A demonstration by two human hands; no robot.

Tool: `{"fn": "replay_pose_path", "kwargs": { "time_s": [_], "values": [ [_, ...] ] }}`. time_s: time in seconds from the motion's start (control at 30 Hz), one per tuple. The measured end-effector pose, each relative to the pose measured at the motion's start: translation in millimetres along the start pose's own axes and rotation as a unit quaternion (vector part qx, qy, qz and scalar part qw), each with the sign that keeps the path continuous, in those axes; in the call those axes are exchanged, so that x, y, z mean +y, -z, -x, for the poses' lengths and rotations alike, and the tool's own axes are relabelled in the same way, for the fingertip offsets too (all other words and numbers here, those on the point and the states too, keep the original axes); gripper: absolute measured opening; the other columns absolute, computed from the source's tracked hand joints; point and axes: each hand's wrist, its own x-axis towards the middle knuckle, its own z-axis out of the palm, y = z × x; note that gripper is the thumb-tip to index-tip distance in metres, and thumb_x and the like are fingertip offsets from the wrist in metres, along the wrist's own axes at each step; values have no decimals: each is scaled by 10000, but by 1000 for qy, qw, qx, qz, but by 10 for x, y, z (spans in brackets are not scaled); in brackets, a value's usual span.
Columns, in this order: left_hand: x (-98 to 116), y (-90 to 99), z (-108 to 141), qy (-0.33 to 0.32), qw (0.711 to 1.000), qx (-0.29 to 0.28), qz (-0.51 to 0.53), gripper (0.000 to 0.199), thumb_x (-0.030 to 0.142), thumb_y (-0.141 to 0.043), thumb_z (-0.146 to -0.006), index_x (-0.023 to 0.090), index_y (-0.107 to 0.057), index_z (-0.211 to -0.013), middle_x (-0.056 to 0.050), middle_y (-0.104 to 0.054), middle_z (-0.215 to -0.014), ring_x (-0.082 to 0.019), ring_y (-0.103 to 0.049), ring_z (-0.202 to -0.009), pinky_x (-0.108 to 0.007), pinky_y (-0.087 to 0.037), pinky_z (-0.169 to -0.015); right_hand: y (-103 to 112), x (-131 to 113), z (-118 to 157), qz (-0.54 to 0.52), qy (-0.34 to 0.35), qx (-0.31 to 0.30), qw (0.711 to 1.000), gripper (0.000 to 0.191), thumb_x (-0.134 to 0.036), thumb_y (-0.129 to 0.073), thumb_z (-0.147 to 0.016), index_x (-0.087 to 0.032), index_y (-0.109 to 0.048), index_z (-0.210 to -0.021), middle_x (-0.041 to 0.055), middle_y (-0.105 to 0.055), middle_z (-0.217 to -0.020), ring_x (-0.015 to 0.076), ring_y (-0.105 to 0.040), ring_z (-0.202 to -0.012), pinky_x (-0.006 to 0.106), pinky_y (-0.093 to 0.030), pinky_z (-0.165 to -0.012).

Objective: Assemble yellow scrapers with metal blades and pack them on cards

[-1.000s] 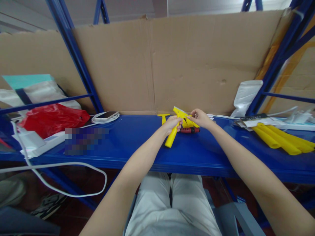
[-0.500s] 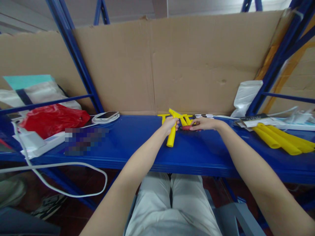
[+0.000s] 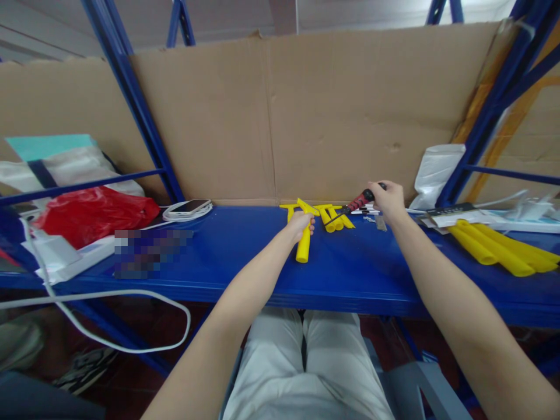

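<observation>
My left hand (image 3: 301,226) is closed round a yellow T-shaped tool (image 3: 303,251), its handle pointing down toward the table's front edge. Raised at the right, my right hand (image 3: 387,200) grips the end of a red and black screwdriver (image 3: 359,201). The screwdriver's shaft slants down to the left, over several other yellow tools (image 3: 336,220) lying on the blue table (image 3: 245,251). Small metal pieces (image 3: 381,223) lie on the table below my right hand.
Yellow tubes (image 3: 503,248) lie at the right beside a black and white packet (image 3: 457,214). At the left are a phone (image 3: 192,205) on a coiled white cable, a red plastic bag (image 3: 98,213) and a power strip (image 3: 83,259). Cardboard (image 3: 350,116) stands behind.
My right hand has lifted the screwdriver off the table and moved up and right, uncovering the yellow tools and small metal pieces. My left hand has barely moved.
</observation>
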Motion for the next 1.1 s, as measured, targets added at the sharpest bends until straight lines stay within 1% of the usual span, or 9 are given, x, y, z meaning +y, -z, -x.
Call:
{"fn": "replay_pose_path", "kwargs": {
  "time_s": [0.13,0.3,0.57,0.77,1.0,1.1],
  "values": [
    [-3,5,-14,11,1000,1,-13,142,42,-430,-817,176,-443,-770,78,-406,-472,-49,-353,-332,-185,-277,-385,-2,5,-47,-72,-17,62,995,180,-251,-564,-685,-201,-439,-566,-66,-319,-475,73,-320,-432,207,-255,-372],
    [-7,-3,6,23,999,4,-28,126,59,-474,-814,175,-448,-771,83,-405,-475,-37,-340,-335,-168,-271,-387,-12,-61,-15,-85,-25,93,992,187,-200,-558,-684,-200,-429,-549,-67,-322,-475,73,-312,-454,209,-261,-400],
    [-3,-20,24,26,999,-13,-43,157,54,-432,-837,185,-409,-753,83,-403,-471,-44,-349,-338,-178,-273,-395,-22,-50,-3,-83,-13,97,992,184,-198,-552,-683,-197,-432,-543,-70,-318,-469,74,-305,-468,217,-269,-424],
    [5,-25,43,25,998,-33,-42,144,51,-424,-840,182,-425,-781,88,-400,-464,-42,-342,-330,-176,-269,-389,-9,-34,-2,-49,9,104,993,174,-208,-545,-678,-192,-439,-541,-61,-333,-490,78,-318,-492,222,-290,-449],
    [-3,-23,33,21,999,-42,-27,147,37,-426,-819,178,-437,-783,80,-412,-471,-50,-348,-324,-185,-265,-372,9,54,-67,-17,27,89,995,172,-273,-539,-705,-205,-443,-580,-47,-350,-513,96,-360,-500,230,-323,-446],
    [1,-16,23,20,998,-55,-23,151,35,-419,-825,180,-443,-791,79,-406,-472,-56,-349,-327,-189,-260,-376,20,104,-100,-3,52,86,995,184,-327,-525,-743,-200,-472,-622,-38,-376,-538,104,-392,-521,236,-354,-467]
  ]
}}
